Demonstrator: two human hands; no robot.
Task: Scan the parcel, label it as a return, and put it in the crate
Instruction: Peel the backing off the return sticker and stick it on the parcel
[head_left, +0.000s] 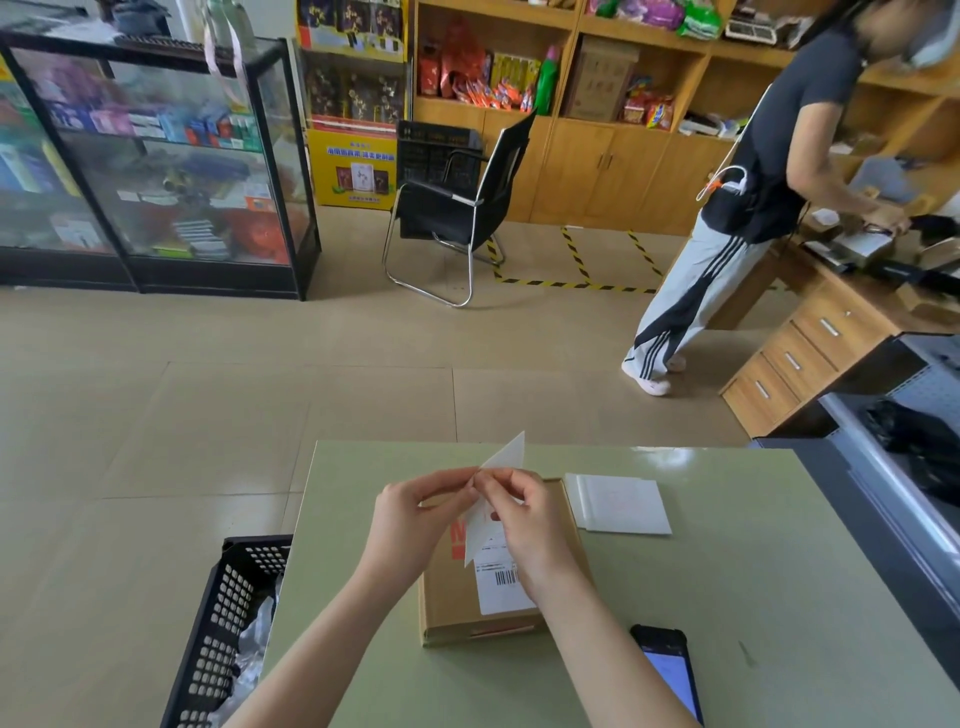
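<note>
A flat brown cardboard parcel (452, 603) with a white barcode label lies on the pale green table (753, 597). Above it, my left hand (415, 525) and my right hand (524, 519) both pinch a white label sheet (506, 454), fingertips meeting at its edge. One corner of the sheet points up and its lower part hangs over the parcel. A black perforated crate (223, 623) stands on the floor at the table's left edge, with clear plastic inside.
A stack of white label sheets (618, 501) lies right of the parcel. A phone (670, 670) with a lit screen rests near the front edge. A grey counter (893, 467) borders the table's right. Another person stands at a wooden desk far right; a black chair stands behind.
</note>
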